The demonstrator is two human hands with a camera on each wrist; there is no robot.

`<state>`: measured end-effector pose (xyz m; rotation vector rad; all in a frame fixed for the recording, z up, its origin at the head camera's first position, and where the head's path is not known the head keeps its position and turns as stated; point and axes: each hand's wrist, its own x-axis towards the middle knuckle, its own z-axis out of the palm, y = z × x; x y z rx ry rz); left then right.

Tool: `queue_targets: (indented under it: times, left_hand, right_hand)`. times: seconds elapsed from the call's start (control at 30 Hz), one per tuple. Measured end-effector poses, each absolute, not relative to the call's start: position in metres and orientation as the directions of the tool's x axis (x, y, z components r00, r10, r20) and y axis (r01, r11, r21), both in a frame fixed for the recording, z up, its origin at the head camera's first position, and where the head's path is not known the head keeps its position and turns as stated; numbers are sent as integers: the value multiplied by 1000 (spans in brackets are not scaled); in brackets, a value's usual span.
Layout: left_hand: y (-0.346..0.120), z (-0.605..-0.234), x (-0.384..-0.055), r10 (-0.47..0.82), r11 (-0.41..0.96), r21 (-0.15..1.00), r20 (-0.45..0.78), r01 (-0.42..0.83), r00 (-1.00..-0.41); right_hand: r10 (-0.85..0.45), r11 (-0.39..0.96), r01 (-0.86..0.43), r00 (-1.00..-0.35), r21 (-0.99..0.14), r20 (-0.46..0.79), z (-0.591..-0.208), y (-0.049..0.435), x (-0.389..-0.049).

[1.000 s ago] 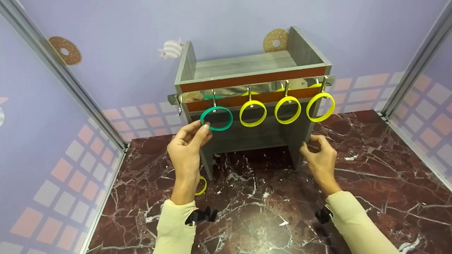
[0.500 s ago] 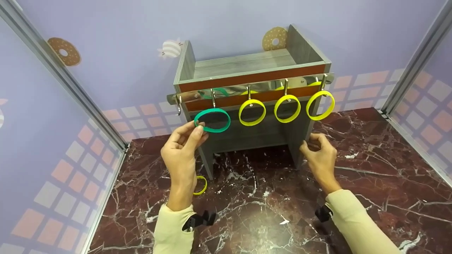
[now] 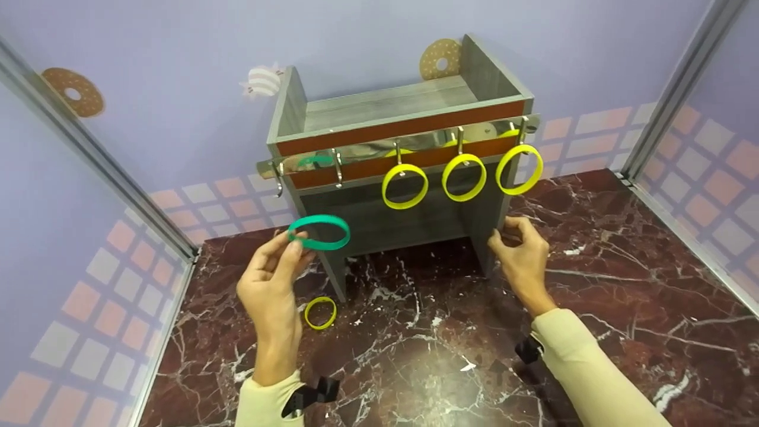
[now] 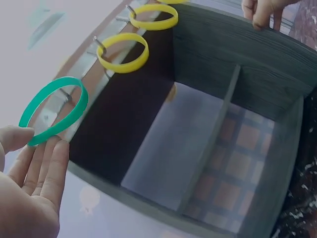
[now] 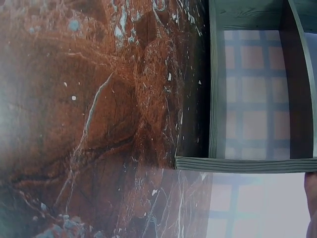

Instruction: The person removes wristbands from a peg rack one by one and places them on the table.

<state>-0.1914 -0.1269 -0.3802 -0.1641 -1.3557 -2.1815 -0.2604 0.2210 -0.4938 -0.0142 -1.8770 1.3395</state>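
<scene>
My left hand (image 3: 270, 284) pinches a green silicone wristband (image 3: 345, 237) between thumb and fingers, below and in front of the metal hook rail (image 3: 367, 149). In the left wrist view the green wristband (image 4: 77, 114) looks slightly squeezed out of round. It is apart from the second hook from the left (image 3: 338, 171). Three yellow wristbands (image 3: 405, 206) hang on the hooks to the right. My right hand (image 3: 525, 255) grips the front edge of the grey wooden shelf's right side panel (image 3: 487, 252) with thumb and fingers; in the right wrist view only a sliver of it shows.
Another yellow wristband (image 3: 307, 314) lies on the dark red marbled tabletop (image 3: 415, 367), near the shelf's left leg. At the rail's left end is a further hook (image 3: 278, 181). A lilac patterned wall (image 3: 367, 35) stands behind the shelf, with side walls left and right.
The green wristband has come off the second hook, pinched in my left hand, and moved down, left and toward me. My right hand stays at the side panel. The view has shifted slightly.
</scene>
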Motion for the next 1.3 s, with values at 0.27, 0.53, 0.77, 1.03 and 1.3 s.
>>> queue_targets:
  times: [0.27, 0.53, 0.77, 1.03, 1.3]
  left_hand:
    - [-156, -400, -184, -469, -354, 792, 310, 498, -827]
    - [-181, -416, -176, -547, -338, 824, 220, 454, -808]
    - [-189, -439, -180, -555, -327, 868, 144, 374, -819]
    - [-198, -470, -187, -557, -327, 901, 59, 284, -828]
    - [-204, -501, -192, -547, -298, 937, -9, 184, -837]
  right_hand:
    - [406, 398, -480, -672, -782, 620, -498, 208, -272]
    - [379, 401, -496, -676, -770, 632, -489, 188, -274]
    - [403, 405, -477, -672, -780, 621, -482, 192, -263]
    - [410, 405, -475, -670, -781, 619, -501, 213, -271]
    - [444, 438, -435, -656, -787, 610, -487, 216, -256]
